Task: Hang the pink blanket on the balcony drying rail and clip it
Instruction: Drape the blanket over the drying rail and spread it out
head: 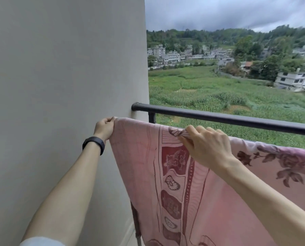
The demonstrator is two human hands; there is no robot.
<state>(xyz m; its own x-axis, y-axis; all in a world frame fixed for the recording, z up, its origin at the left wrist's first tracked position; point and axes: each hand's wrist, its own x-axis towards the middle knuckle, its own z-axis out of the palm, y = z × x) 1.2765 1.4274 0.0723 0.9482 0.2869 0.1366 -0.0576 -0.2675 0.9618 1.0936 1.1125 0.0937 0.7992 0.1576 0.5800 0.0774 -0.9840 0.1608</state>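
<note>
A: Hands?
B: Left hand (104, 127) pinches the top left corner of the pink blanket (141, 166), beside the wall (59, 86); black wristband (94, 144) on that wrist. Right hand (206, 146) pinches the top edge further right.
A: Blanket position?
B: Hanging spread, top edge just below the black balcony rail (219, 118); support hidden.

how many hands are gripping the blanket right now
2. The left hand pinches the top corner of the pink blanket beside the wall. The right hand grips its top edge further along, just below the dark railing.
</note>
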